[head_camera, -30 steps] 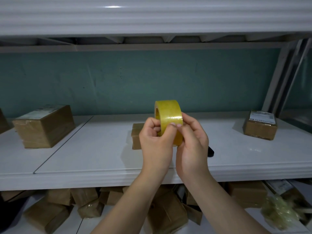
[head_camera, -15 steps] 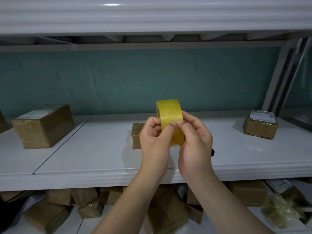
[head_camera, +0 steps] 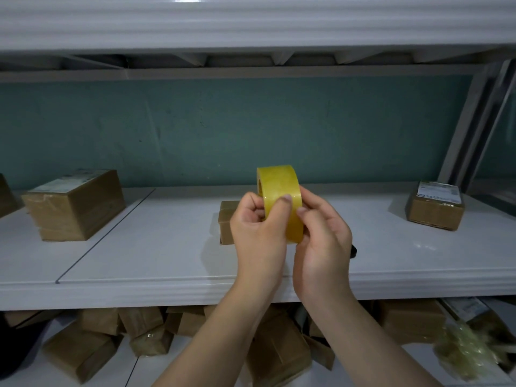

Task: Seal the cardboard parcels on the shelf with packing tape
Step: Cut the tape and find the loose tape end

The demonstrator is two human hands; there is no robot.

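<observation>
Left grip (head_camera: 257,233), right grip (head_camera: 324,247) on tape roll (head_camera: 282,185), half hiding middle parcel (head_camera: 226,224)

Nothing readable: the print atop the nine-o'clock box (head_camera: 81,216) and the three-o'clock box (head_camera: 434,212) is too small.

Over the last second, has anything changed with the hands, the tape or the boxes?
The left hand slid its thumb slightly up the face of the yellow tape roll, and the right hand slipped its thumb a little down and right, so the thumb tips no longer meet. Both hands still hold the roll above the shelf, and the parcels have not moved.
</observation>
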